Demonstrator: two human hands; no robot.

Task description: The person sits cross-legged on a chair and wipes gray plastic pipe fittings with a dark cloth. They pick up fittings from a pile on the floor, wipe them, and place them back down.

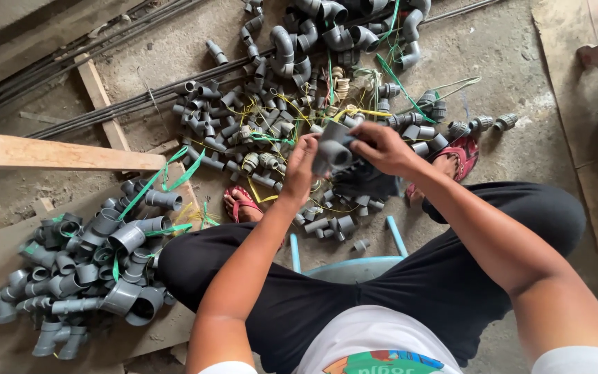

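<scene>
While we sit low over the floor, our left hand and right hand both grip one grey pipe fitting above our knees. Smaller fittings tied with yellow and green string lie just beyond; a heap of bigger ones sits left beside a wooden plank.

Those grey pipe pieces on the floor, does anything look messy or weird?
Yes. The grey pipe fittings lie in jumbled heaps on the dusty floor, tangled with loose green and yellow string. Both hands hold one fitting.
</scene>
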